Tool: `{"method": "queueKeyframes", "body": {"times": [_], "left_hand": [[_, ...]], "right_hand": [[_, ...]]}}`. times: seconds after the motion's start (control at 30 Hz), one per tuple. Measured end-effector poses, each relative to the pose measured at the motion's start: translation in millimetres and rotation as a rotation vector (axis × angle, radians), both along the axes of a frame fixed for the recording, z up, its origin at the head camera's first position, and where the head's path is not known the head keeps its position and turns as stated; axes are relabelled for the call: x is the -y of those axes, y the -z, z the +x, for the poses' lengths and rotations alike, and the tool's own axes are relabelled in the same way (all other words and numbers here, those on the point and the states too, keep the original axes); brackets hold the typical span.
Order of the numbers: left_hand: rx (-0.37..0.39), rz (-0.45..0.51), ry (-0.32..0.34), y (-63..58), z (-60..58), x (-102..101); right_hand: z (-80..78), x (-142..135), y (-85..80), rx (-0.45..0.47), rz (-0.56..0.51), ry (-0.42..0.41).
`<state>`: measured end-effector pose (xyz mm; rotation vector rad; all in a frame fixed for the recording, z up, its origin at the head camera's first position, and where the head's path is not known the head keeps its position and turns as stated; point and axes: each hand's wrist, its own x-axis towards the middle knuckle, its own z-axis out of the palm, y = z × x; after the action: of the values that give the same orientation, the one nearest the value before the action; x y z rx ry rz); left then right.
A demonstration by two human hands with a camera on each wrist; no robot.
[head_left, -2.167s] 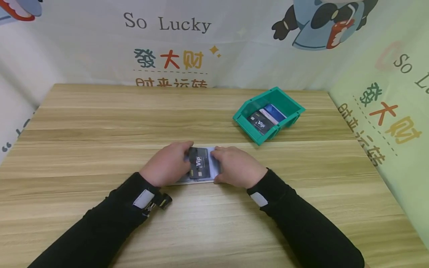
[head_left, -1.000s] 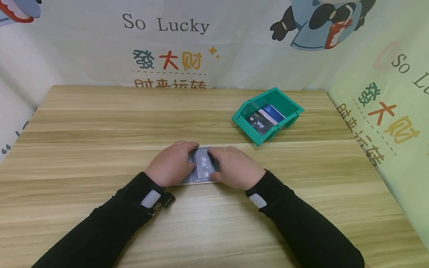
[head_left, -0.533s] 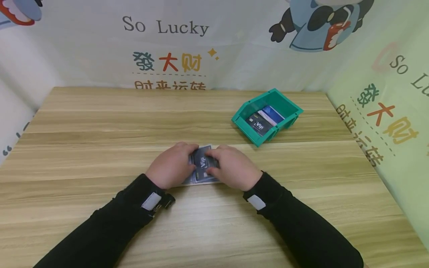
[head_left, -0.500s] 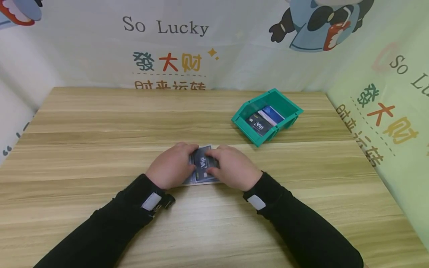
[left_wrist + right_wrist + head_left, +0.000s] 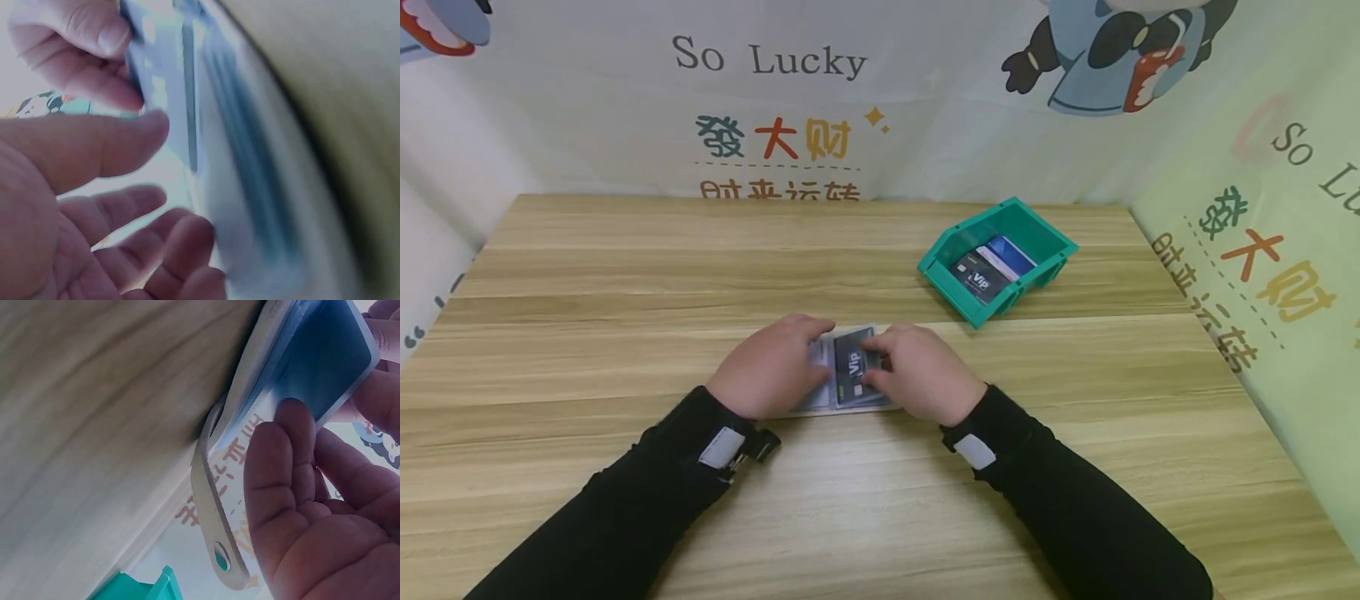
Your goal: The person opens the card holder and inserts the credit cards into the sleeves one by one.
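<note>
An open card holder (image 5: 820,402) with clear sleeves lies on the wooden table. A dark card marked "Vip" (image 5: 852,367) is in its right part, apparently behind clear plastic. My right hand (image 5: 928,375) pinches the right edge of that sleeve between thumb and fingers. Over the holder's left part is my left hand (image 5: 771,367). In the left wrist view the left thumb (image 5: 125,144) and fingers are spread apart near the blurred sleeves, with nothing pinched between them. The right wrist view shows the holder's snap strap (image 5: 212,512) sticking out beside my right fingers (image 5: 269,469).
Behind and right of my hands, a green bin (image 5: 951,302) holds another dark "Vip" card (image 5: 979,277) and a blue-and-white card (image 5: 1009,257). Printed cloth (image 5: 925,150) hangs along the table's back and sides.
The Vip card has shifted right within the holder since the oldest frame. My left hand first came right, and has now drawn back left, uncovering more sleeve. The right hand stays at the sleeve's edge.
</note>
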<state>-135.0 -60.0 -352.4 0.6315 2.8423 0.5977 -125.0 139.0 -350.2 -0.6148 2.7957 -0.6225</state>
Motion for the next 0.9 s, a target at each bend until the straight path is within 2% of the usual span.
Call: {"method": "queueKeyframes", "body": {"times": [0.17,0.4,0.6,0.77,0.9], "left_hand": [[0.007,-0.013,0.012,-2.7,0.1,7.3],[0.003,-0.062,0.085,-3.5,1.0,9.1],[0.005,-0.075,0.109,-2.5,1.1,9.8],[0.005,-0.085,0.119,-1.6,1.0,9.7],[-0.009,-0.098,0.131,-0.8,0.7,9.5]], "right_hand": [[0.7,0.3,-1.5,0.039,-0.064,0.032],[0.2,-2.3,-2.2,0.072,-0.119,0.108],[-0.2,-5.9,-5.1,0.063,-0.128,0.169],[1.2,-6.0,-6.6,0.042,-0.125,0.172],[2.5,-4.0,-6.4,-0.005,-0.125,0.124]]}}
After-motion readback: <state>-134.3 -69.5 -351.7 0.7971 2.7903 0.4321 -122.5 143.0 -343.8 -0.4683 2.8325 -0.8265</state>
